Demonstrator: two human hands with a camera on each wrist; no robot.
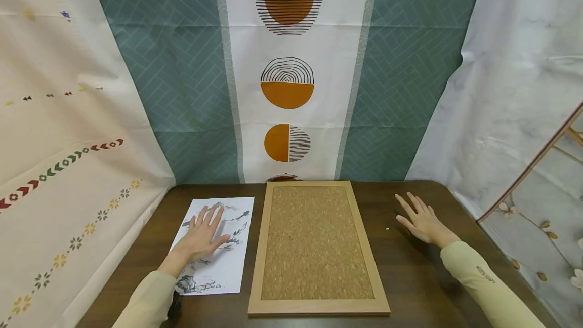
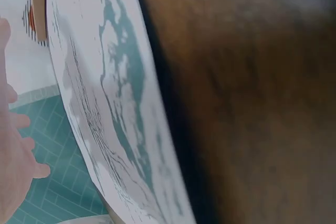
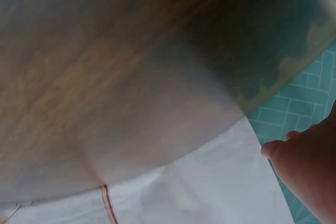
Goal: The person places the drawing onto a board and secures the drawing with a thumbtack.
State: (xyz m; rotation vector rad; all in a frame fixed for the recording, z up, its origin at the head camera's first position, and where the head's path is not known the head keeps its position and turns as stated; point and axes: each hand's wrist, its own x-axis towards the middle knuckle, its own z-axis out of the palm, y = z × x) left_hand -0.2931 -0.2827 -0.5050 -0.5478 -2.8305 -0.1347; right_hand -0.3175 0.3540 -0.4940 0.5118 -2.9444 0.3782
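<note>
A white sheet of paper [image 1: 234,267] with an ink landscape printed in grey lies left of a wood-framed cork board [image 1: 319,242]. My left hand [image 1: 200,237] is over the sheet with its fingers spread; whether it touches the paper I cannot tell. In the left wrist view that hand [image 2: 13,161] shows at the left edge, beside the printed sheet [image 2: 113,87]. Right of the board, my right hand [image 1: 425,222] hovers above the table, fingers spread and holding nothing. The right wrist view catches only part of this hand [image 3: 310,169].
The dark wooden table [image 1: 423,287] has rounded far corners. A tiny white speck [image 1: 387,229] lies between the board and my right hand, too small to identify. Patterned cloths hang around: a green-and-white curtain [image 1: 182,90] behind, a cream cloth [image 1: 59,115] left, a white cloth [image 1: 514,65] right.
</note>
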